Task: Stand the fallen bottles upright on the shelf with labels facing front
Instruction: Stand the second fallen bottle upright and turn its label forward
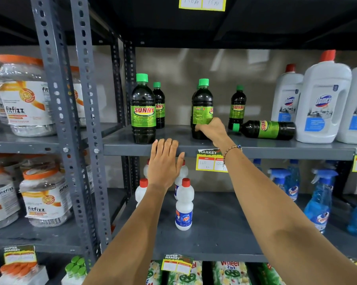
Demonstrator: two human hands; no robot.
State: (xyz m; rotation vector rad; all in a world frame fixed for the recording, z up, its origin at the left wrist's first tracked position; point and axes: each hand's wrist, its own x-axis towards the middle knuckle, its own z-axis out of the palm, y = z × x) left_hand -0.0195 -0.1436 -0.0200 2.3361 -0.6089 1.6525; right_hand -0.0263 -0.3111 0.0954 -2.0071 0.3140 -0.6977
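Head view shows the right hand (211, 129) with its grip wrapped around the lower body of an upright SUNNY bottle (202, 109), fingers curled over the bottom edge of the green label. That bottle stands near the front of the grey shelf (276, 148), but its label is turned off to the right, so only the first letter of the brand shows; it likely needs a twist before it faces front. The left hand (165, 163) lies flat and empty against the shelf's front lip, fingers spread, holding nothing.

Just to the right of the held bottle, a fallen SUNNY bottle (266, 129) lies on its side with its green cap pointing left, close to the right wrist, and its base close against a white Domex jug (322, 103). A smaller SUNNY bottle (237, 106) stands just behind it.

The main risk looks to be the low hold: turning a tall bottle from near its base could tip it, and if it topples forward it goes off the shelf's edge. A sweep of the wrist or forearm to the right could also nudge the fallen bottle's cap and set it rolling toward the front lip. Two more SUNNY bottles (143, 109) stand well apart to the left, labels forward, and seem out of harm's way. Whether the caps are tight cannot be told, so a drop might also mean a spill.
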